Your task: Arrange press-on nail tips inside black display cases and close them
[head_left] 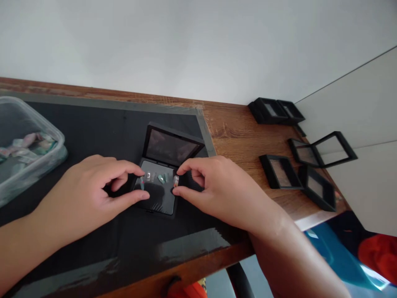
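A small black hinged case [159,203] lies on the dark mat with its clear-windowed lid [172,145] tilted up. Across the case's glossy inner surface sits a row of small press-on nails [161,178], some greenish, some clear. At the row's left end, my left hand [93,190] has thumb and forefinger closed around a bluish press-on nail [142,183] with a red spot. My right hand [220,190] pinches a clear and orange press-on nail [176,181] at the row's right end, by the case edge. Both hands' lower fingers are curled in.
On the left stands a clear plastic tub [58,140] with several wrapped or loose small pieces [29,149] inside. More black cases [281,171] lie on the wooden tabletop [229,128] at right, one with its lid raised [330,150]. A white wall rises behind.
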`<act>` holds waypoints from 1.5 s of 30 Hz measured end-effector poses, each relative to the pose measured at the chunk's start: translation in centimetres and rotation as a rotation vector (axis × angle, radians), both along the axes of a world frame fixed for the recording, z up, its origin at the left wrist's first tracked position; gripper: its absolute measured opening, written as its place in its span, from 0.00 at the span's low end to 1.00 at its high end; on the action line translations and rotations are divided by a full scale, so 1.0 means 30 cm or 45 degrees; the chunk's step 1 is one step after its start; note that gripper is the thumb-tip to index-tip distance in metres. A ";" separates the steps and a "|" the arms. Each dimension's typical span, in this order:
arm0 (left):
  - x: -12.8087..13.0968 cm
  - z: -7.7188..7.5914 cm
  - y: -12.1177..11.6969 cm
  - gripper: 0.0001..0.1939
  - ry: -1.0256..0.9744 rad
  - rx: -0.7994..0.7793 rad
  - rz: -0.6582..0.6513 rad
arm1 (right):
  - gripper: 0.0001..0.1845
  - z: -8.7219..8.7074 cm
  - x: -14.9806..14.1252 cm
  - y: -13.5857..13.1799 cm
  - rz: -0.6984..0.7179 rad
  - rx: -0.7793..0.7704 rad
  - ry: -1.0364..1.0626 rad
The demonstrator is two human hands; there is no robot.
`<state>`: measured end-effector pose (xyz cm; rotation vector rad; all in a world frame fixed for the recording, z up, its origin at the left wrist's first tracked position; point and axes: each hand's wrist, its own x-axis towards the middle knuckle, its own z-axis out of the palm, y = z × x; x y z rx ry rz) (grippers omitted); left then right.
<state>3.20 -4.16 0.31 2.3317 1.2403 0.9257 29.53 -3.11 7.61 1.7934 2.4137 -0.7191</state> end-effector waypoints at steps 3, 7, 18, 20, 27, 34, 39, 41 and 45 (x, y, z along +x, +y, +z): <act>-0.005 -0.003 0.003 0.14 0.032 -0.007 -0.031 | 0.09 -0.005 -0.001 0.002 0.001 -0.006 0.010; -0.012 -0.003 0.004 0.12 0.046 -0.015 -0.057 | 0.08 -0.009 -0.004 0.005 0.026 0.006 0.036; -0.025 -0.010 0.016 0.10 0.060 -0.033 -0.155 | 0.10 -0.021 -0.016 0.007 0.067 -0.018 0.133; -0.026 -0.010 0.017 0.11 0.063 -0.040 -0.154 | 0.09 -0.020 -0.018 0.006 0.069 -0.039 0.152; -0.024 -0.010 0.022 0.10 0.062 -0.053 -0.156 | 0.09 -0.018 -0.015 0.005 0.077 -0.041 0.180; -0.033 -0.015 0.024 0.12 0.045 -0.051 -0.160 | 0.08 -0.014 -0.018 0.009 0.057 -0.036 0.132; -0.030 -0.011 0.026 0.11 0.046 -0.056 -0.175 | 0.08 -0.017 -0.021 0.004 0.056 -0.023 0.142; -0.030 -0.008 0.026 0.12 0.058 -0.070 -0.173 | 0.08 -0.018 -0.021 0.004 0.055 -0.016 0.144; -0.034 -0.005 0.024 0.14 0.075 -0.107 -0.164 | 0.08 -0.021 -0.020 0.006 0.057 0.003 0.145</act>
